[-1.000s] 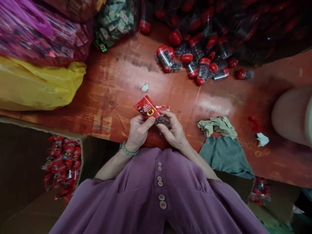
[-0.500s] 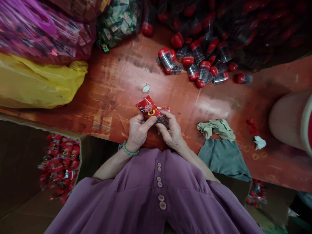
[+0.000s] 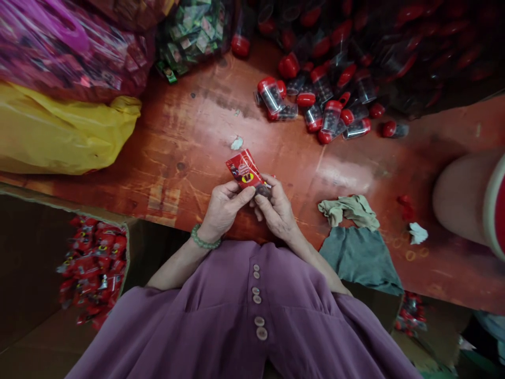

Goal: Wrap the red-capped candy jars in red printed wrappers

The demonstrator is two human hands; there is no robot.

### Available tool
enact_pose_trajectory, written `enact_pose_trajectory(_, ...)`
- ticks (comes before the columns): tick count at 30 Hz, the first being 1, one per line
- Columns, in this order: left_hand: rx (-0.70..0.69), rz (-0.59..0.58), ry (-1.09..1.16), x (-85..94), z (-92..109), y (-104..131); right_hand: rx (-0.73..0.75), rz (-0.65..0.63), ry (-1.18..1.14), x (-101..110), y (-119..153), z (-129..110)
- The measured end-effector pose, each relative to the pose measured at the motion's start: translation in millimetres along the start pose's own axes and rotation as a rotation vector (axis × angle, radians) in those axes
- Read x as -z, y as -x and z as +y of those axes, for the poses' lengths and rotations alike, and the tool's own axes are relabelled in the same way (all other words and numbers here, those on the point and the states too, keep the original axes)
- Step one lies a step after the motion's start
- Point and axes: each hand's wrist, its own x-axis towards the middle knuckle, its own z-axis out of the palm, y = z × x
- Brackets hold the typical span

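Left hand pinches the packet midway, right hand grips its dark near end; long axis slants far-left above the worktop!

No text legible; print on red packet too small and blurred to read.

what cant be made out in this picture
Red packet, lower end: head view, partly covered by left hand and right hand
Its small print: head view, too small
Yellow bag, contents: head view, hidden by plastic
Pale bucket, right part: head view, cut off by right edge
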Motion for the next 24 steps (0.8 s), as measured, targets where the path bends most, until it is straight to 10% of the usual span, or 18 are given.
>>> enact_pose_trajectory(24, -0.171, 0.170, 0.096, -15.4, -1, 28, 0.278, 0.008, 0.209, -2, 24, 14)
